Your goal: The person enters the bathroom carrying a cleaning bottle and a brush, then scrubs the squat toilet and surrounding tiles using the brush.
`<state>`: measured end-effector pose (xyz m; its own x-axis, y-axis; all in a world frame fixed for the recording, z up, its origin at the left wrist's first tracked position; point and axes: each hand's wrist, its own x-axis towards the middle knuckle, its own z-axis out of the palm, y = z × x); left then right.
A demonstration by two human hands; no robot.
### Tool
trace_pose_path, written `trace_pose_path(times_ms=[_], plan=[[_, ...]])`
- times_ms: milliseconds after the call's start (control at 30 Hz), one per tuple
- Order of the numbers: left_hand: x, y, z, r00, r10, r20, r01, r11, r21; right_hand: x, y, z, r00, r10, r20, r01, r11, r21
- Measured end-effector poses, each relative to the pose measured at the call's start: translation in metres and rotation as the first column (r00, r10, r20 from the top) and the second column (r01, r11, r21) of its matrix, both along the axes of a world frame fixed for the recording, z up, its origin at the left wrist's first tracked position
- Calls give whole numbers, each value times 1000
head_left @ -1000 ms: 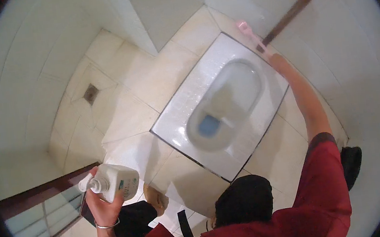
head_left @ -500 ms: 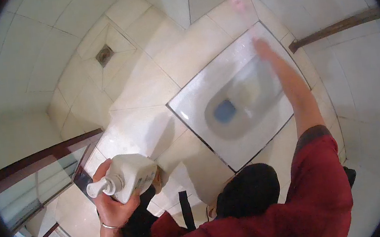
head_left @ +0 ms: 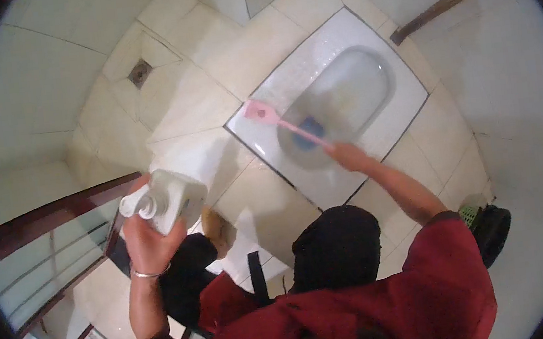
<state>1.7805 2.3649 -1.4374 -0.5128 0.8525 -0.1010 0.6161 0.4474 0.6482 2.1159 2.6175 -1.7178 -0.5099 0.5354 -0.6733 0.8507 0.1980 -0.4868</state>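
Note:
A white pump bottle point(head_left: 178, 198) is in my left hand point(head_left: 149, 243), at the lower left, with its pump head pointing left. My right hand point(head_left: 349, 157) is closed around the handle of a pink brush point(head_left: 261, 112). The brush head lies over the left corner of the white squat toilet point(head_left: 345, 178), and its handle crosses the near end of the bowl. Something blue point(head_left: 308, 132) shows in the bowl below the handle.
A square floor drain point(head_left: 139, 73) lies at the upper left. On the left is a dark red door frame point(head_left: 57, 210). A brown pole point(head_left: 452, 3) leans by the right wall. A green basket point(head_left: 469, 215) and a black object point(head_left: 494, 233) stand at the lower right.
My right hand has swung the pink brush from the toilet's far end to its left corner, nearer to me. My left hand still holds the bottle. The view has shifted.

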Motion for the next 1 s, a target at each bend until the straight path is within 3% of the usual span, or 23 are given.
trace_pose_path(times_ms=[33, 67, 100, 133, 200, 233, 300, 367, 400, 433, 467, 533, 567, 600, 733, 867, 933, 1000], plan=[[7, -8, 10, 999, -23, 37, 22, 999, 33, 14, -12, 3, 980, 200, -11, -198, 976, 86], [14, -13, 23, 999, -29, 32, 28, 999, 37, 45, 7, 1, 992, 104, -75, -88, 977, 194], [22, -19, 34, 999, -40, 10, 40, 999, 12, 35, 24, 75, 861, -502, -87, 428, 805, -411], [28, -23, 44, 999, -52, -11, 52, 999, -14, 41, 34, 66, 860, -503, -84, 431, 804, -410], [33, -33, 54, 998, -12, 67, 13, 1000, -25, 64, 40, 9, 943, -265, 200, 285, 955, -80], [33, -39, 54, 996, -29, 82, 29, 1000, 2, 66, -10, -21, 990, -118, 75, 117, 993, 25], [32, -50, 49, 994, -49, 100, 47, 999, 27, 82, -80, -24, 999, 46, -29, -41, 988, 147], [31, -58, 38, 996, -87, 34, 87, 996, 21, 94, -91, 34, 921, 356, -159, -286, 895, 342], [29, -61, 32, 995, -89, 38, 88, 996, 20, 89, -89, 67, 922, 354, -156, -286, 896, 340], [30, -66, 29, 995, -99, 22, 99, 995, 17, 84, -89, 106, 996, 81, -27, -80, 996, 29], [31, -71, 26, 994, -109, 7, 109, 994, 14, 81, -91, 127, 971, -151, 184, 193, 952, -238], [34, -75, 18, 996, -72, 60, 71, 997, 5, 72, -84, 129, 967, -135, 216, 198, 933, -300], [37, -78, 16, 993, -114, -21, 114, 992, 45, 69, -82, 129, 961, -118, 248, 205, 909, -362], [39, -81, 16, 983, -151, -103, 160, 984, 81, 70, -81, 127, 962, -117, 246, 203, 910, -361], [46, -98, 26, 993, -116, -5, 116, 993, 31, 81, -69, 141, 987, -95, 132, 146, 877, -457], [53, -105, 46, 988, -132, -81, 135, 990, 30, 80, -62, 185, 970, -55, 237, 155, 892, -424], [61, -111, 52, 993, -117, -34, 119, 991, 56, 84, -66, 215, 915, -148, 375, 294, 882, -368], [64, -117, 56, 987, -144, -73, 147, 988, 46, 96, -66, 216, 901, -128, 414, 291, 887, -359]])
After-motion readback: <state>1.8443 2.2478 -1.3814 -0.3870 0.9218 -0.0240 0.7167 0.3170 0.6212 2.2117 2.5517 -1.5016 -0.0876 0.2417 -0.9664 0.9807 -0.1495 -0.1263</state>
